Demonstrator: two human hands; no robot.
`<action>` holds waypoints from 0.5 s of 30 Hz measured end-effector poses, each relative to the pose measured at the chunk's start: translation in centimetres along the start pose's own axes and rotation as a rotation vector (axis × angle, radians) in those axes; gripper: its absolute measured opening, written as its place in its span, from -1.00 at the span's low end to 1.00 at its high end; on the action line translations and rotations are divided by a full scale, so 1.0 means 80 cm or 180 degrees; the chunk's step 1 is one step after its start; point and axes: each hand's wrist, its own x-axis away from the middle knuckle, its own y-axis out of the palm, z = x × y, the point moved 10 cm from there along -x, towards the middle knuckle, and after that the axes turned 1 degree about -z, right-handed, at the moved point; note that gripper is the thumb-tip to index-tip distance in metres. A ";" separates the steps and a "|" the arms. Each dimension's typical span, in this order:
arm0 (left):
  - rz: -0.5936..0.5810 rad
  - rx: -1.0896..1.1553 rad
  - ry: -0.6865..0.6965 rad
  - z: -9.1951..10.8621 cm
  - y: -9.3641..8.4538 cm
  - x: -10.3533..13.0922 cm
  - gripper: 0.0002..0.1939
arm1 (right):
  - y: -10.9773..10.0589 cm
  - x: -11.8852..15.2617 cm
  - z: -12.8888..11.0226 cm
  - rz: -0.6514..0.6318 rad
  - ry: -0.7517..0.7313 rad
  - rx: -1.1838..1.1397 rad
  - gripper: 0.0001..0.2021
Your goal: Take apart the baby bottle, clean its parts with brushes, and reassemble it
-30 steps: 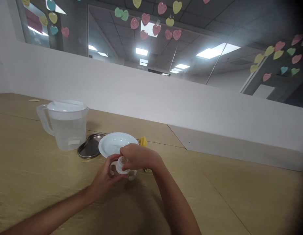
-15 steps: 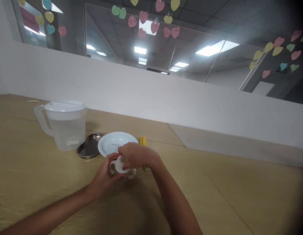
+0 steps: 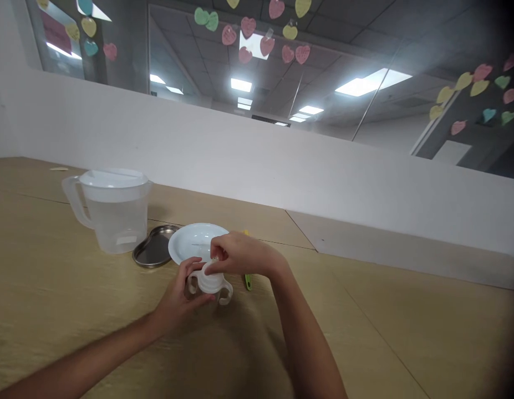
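Left hand (image 3: 179,296) wrapped round cup (image 3: 209,284) | right hand (image 3: 235,254) pinching cup's top | cup on table (image 3: 74,288), just before plate (image 3: 194,246) | jug (image 3: 113,213) left of plate

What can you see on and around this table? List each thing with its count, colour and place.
Two-handled baby bottle top: one, white, on the table between both hands.
Plate: one, white, behind the hands.
Metal tray: one, silver, left of the plate.
Pitcher: one, clear with white lid, holding water, far left.
Yellow and green item: one, mostly hidden behind the right hand.
Table: one, light wood.
Paper hearts: many, pink, yellow, green, on the glass above.
Left hand: grip on the bottle top's side.
Right hand: fingers pinching its top.
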 end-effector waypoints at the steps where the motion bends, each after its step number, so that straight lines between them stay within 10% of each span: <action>1: 0.0016 -0.0027 0.0001 0.000 -0.001 0.000 -0.32 | -0.004 0.000 0.001 0.0094 0.0085 0.0043 -0.71; 15: 0.0007 -0.0407 0.0297 0.029 0.000 -0.002 -0.40 | -0.010 0.006 -0.022 0.0301 -0.0529 0.0233 -0.73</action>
